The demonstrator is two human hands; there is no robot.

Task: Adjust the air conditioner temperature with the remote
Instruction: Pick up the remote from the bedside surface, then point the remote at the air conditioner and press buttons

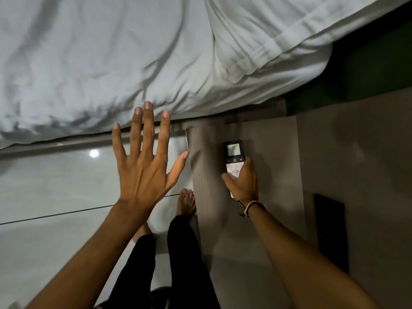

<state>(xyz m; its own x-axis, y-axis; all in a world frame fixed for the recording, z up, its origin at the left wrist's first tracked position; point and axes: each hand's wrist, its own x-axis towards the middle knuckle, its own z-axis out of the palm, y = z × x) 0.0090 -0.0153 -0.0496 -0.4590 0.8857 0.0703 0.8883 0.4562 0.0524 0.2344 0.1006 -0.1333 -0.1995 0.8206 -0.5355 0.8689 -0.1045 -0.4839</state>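
Right hand: my right hand is wrapped around the lower half of the remote, fingers along its right edge, thumb lying across the lower buttons on the front.
Remote: white body with a dark top section holding a small pale screen; a row of minus, power and plus keys sits just under the screen. It points away from me. I cannot tell whether it rests on the surface below or is held just above it.
Wrist: a thin band circles my right wrist.
Left hand: my left hand is empty, flat and spread, all fingers extended, palm down, held in the air well apart from the remote.
Table: the grey-brown wood-grain table lies under my right hand and forearm.
Bed: rumpled white bedding fills the top of the view, its edge just beyond the table and my left fingertips.
Floor: pale glossy floor lies under my left arm.
Legs: dark trousers and a bare foot show beside the table's left edge.
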